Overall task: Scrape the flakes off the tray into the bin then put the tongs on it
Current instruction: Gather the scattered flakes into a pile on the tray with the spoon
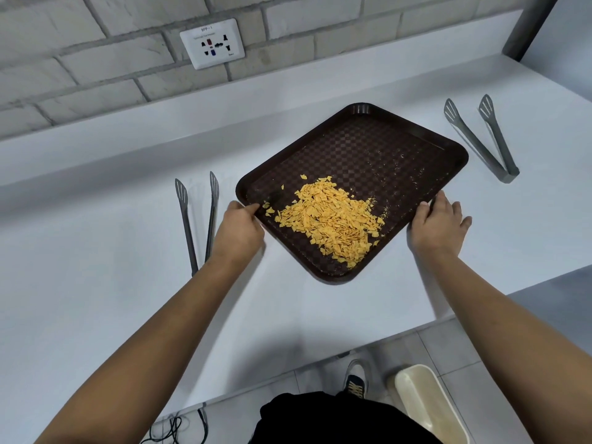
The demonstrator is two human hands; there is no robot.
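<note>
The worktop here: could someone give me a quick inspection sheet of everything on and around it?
Surface: white counter, apparently clean.
Job's things: brown tray lying askew, orange flakes piled at its near side; left tongs and right tongs flat on the counter either side; cream bin on the floor below the counter edge.
Clutter: nothing seen.
Hands: left hand grips the tray's left corner; right hand rests at its right edge, fingers spread.
Cables: black cables on the floor.
Surroundings: grey brick wall with a wall socket; tiled floor.
</note>
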